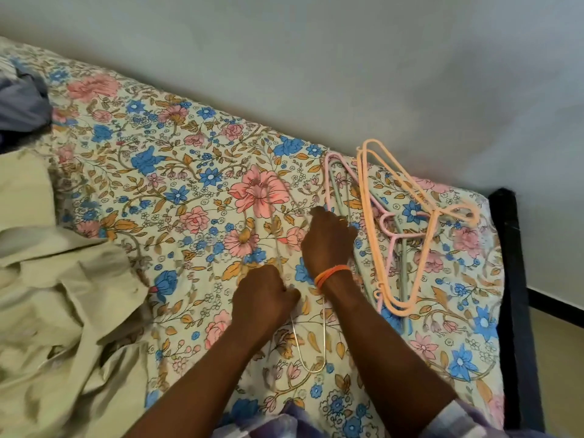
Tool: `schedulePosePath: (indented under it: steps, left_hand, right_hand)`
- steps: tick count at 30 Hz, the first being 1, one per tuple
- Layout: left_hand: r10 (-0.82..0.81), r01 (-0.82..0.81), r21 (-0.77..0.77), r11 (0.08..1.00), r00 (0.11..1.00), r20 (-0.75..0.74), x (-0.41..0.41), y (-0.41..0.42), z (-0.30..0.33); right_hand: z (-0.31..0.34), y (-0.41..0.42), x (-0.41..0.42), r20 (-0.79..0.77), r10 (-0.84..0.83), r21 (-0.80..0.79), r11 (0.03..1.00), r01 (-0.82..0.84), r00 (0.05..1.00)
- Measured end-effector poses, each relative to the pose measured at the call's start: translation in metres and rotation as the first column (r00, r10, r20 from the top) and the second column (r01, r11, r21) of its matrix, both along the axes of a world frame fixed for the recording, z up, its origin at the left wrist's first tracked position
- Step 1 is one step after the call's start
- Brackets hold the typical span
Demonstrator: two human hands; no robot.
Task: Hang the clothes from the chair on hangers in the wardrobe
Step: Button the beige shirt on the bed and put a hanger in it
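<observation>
A thin white hanger lies on the floral bed sheet, hard to make out against the pattern. My left hand is curled over its near arm. My right hand, with orange bands at the wrist, grips the hanger further up, near its far end. A pile of hangers lies to the right: orange ones, a pink one and a grey-green one. A pale beige garment is crumpled on the bed at the left.
A grey-blue cloth lies at the bed's far left. The grey wall runs along the bed's far side. A dark bed frame borders the right end, with floor beyond it.
</observation>
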State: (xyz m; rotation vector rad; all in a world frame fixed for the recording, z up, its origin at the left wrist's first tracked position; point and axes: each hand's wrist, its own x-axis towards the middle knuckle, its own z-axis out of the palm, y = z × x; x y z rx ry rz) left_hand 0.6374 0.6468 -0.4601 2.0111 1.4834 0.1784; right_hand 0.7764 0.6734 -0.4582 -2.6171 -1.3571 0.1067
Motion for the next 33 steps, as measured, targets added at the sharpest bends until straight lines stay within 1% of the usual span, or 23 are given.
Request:
schedulePosePath:
  steps: [1,3,6,7,9,10,12,14,16,18,19,21,23,25,26,27,28,29,30,31,33]
  left_hand:
    - [0.051,-0.048,-0.052,0.997,0.997,0.054,-0.002,0.000,0.003]
    - [0.164,-0.144,-0.121,0.982,0.971,0.175,-0.010,0.002,0.009]
    - [0.268,-0.235,-0.144,0.961,0.920,0.286,-0.031,0.011,0.016]
    - [0.309,-0.267,-0.163,0.950,0.886,0.347,-0.043,0.016,0.019]
    - [0.389,-0.344,-0.182,0.921,0.811,0.436,-0.071,0.027,0.025]
    - [0.418,-0.389,-0.162,0.907,0.780,0.466,-0.085,0.034,0.032]
    - [0.458,-0.509,-0.055,0.859,0.716,0.527,-0.115,0.048,0.048]
    - [0.497,-0.625,0.027,0.780,0.646,0.580,-0.155,0.059,0.066]
    - [0.508,-0.690,0.092,0.718,0.611,0.607,-0.193,0.065,0.076]
    - [0.528,-0.761,0.127,0.636,0.549,0.648,-0.237,0.070,0.085]
    - [0.546,-0.801,0.120,0.586,0.501,0.672,-0.260,0.075,0.087]
    - [0.580,-0.849,0.058,0.526,0.407,0.706,-0.296,0.084,0.091]
    - [0.608,-0.861,0.031,0.507,0.383,0.695,-0.333,0.093,0.092]
    - [0.635,-0.877,0.019,0.479,0.361,0.683,-0.369,0.104,0.088]
    - [0.671,-0.900,0.033,0.434,0.347,0.655,-0.385,0.112,0.085]
    - [0.723,-0.928,0.073,0.366,0.333,0.605,-0.403,0.123,0.080]
    - [0.779,-0.947,0.126,0.295,0.315,0.542,-0.419,0.134,0.074]
    - [0.829,-0.956,0.161,0.247,0.294,0.475,-0.434,0.146,0.065]
    - [0.878,-0.956,0.177,0.235,0.287,0.384,-0.445,0.157,0.057]
    - [0.919,-0.945,0.195,0.262,0.306,0.249,-0.453,0.166,0.047]
    - [0.929,-0.898,0.244,0.365,0.367,-0.038,-0.464,0.180,0.025]
  right_hand:
    - [0.003,0.003,0.000,0.006,-0.016,-0.005,1.000,0.016,1.000]
    - [0.012,0.012,-0.009,-0.003,0.003,0.040,0.999,-0.003,1.000]
    - [0.026,0.030,-0.035,-0.005,0.115,0.138,0.984,-0.113,0.993]
    - [0.030,0.039,-0.049,-0.030,0.165,0.162,0.974,-0.158,0.986]
    - [0.035,0.056,-0.080,-0.151,0.265,0.241,0.944,-0.225,0.952]
    - [0.036,0.065,-0.098,-0.213,0.323,0.297,0.921,-0.253,0.922]
    - [0.040,0.081,-0.138,-0.280,0.450,0.397,0.859,-0.324,0.848]
    - [0.048,0.098,-0.183,-0.296,0.569,0.471,0.786,-0.401,0.768]
    - [0.057,0.112,-0.223,-0.303,0.635,0.522,0.734,-0.434,0.711]
    - [0.065,0.125,-0.268,-0.296,0.672,0.504,0.713,-0.487,0.679]
    - [0.067,0.132,-0.291,-0.286,0.704,0.484,0.692,-0.536,0.650]
    - [0.068,0.147,-0.332,-0.280,0.790,0.465,0.608,-0.643,0.545]
    - [0.067,0.165,-0.371,-0.271,0.857,0.447,0.516,-0.731,0.439]
    - [0.070,0.182,-0.400,-0.269,0.883,0.445,0.467,-0.764,0.384]
    - [0.071,0.189,-0.408,-0.273,0.888,0.457,0.459,-0.762,0.370]
    - [0.070,0.197,-0.416,-0.271,0.890,0.468,0.454,-0.758,0.366]
    - [0.070,0.204,-0.421,-0.255,0.894,0.476,0.448,-0.757,0.368]
    - [0.070,0.211,-0.423,-0.232,0.899,0.486,0.438,-0.756,0.371]
    - [0.070,0.219,-0.423,-0.217,0.902,0.488,0.432,-0.759,0.373]
    - [0.072,0.226,-0.422,-0.220,0.899,0.484,0.438,-0.758,0.379]
    - [0.070,0.240,-0.419,-0.248,0.885,0.496,0.465,-0.733,0.394]
